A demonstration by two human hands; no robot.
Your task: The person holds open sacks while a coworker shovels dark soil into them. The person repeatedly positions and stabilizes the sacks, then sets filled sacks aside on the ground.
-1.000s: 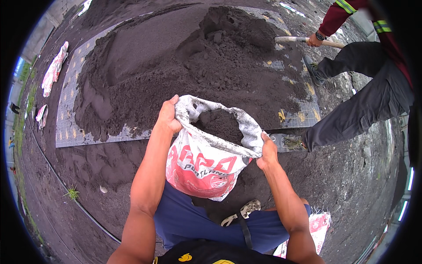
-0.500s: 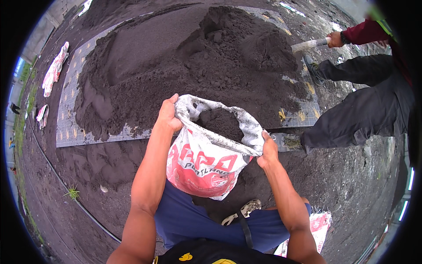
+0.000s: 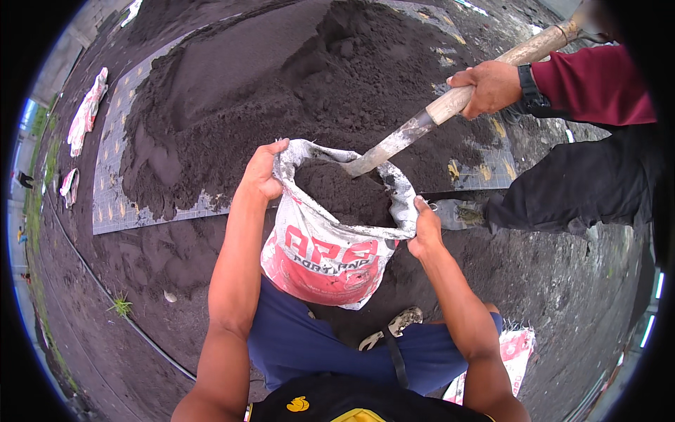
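A white and red woven sack [image 3: 327, 260] hangs upright between my hands, its mouth held wide. My left hand [image 3: 266, 171] grips the rolled rim at the left side, and my right hand [image 3: 425, 228] pinches the rim at the right. Dark sand [image 3: 344, 197] shows inside, near the top. A shovel [image 3: 404, 137] reaches in over the far rim; its blade is hidden within the sack and sand. A co-worker's hand [image 3: 489, 88], in a maroon sleeve, holds the wooden shaft.
Beyond the sack, a large dark sand pile [image 3: 239, 84] covers a grey patterned sheet [image 3: 112, 204]. The co-worker's shoe [image 3: 457, 213] stands close right of the sack. Another sack [image 3: 517, 355] lies at my lower right, more sacks [image 3: 88, 112] at far left. A hose [image 3: 151, 341] crosses the ground.
The co-worker's shovel has swung from the pile's right side into the sack's mouth. More sand now shows in the sack. My hands keep their grip, shifted slightly.
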